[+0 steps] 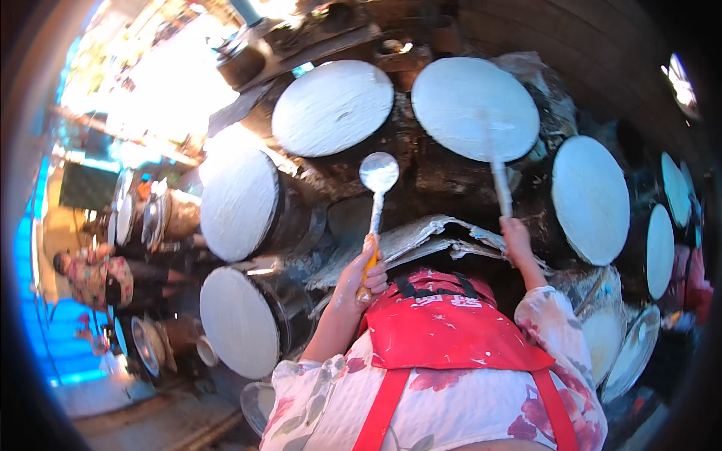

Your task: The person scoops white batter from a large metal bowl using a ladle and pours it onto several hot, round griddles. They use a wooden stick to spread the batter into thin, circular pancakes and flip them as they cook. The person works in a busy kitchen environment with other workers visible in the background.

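Observation:
My left hand [368, 275] grips the yellow-orange handle of a ladle [379, 173]. The ladle's round bowl points away from me and is coated in something white. In my right hand [516, 243] is a long pale stick or spatula [501, 189], blurred by motion. Its far end lies over the white round top [471, 98] of the far right vessel; whether it touches is unclear. Another white round top [334, 107] with a rough surface is at the far left. A red apron [445, 338] with white splashes covers my front.
White-topped dark drums curve around me, with one top at the left [240, 203], one lower left [240, 322] and one at the right [590, 200]. A crusted white sheet [406, 245] lies just before my waist. A person [107, 276] in patterned clothing stands at the left.

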Available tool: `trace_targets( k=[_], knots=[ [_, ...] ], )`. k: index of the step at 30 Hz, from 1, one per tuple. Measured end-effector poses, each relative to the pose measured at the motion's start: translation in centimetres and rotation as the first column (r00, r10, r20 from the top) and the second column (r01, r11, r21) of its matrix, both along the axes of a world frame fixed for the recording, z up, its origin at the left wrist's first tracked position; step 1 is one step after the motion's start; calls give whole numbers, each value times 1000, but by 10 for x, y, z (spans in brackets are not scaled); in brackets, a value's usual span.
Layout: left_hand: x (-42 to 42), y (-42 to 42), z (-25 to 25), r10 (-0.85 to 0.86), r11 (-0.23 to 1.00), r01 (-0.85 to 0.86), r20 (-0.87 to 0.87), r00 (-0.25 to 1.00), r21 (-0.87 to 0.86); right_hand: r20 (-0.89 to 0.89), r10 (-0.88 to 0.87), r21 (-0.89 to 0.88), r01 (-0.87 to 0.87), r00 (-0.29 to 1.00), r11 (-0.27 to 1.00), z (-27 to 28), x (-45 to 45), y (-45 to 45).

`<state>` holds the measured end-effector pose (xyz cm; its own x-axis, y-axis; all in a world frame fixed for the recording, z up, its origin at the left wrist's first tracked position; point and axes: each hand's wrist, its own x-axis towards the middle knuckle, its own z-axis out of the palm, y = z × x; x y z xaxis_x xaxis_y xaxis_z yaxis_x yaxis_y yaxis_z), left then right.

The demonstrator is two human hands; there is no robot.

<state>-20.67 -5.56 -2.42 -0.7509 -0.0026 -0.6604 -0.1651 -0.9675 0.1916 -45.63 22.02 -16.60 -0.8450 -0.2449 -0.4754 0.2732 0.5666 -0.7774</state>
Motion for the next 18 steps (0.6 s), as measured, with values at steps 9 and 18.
trace_targets(
  k=[9, 18],
  knots=[
    [-9, -33, -13, -93, 995, 92, 6, 996, 22, -30, 2, 33, -1, 1000, 999, 32, 19, -25],
    [10, -55, -21, -91, 996, 90, 34, 995, 23, 170, 305, -206, -269, 937, 941, 73, -8, -198]
  ],
)
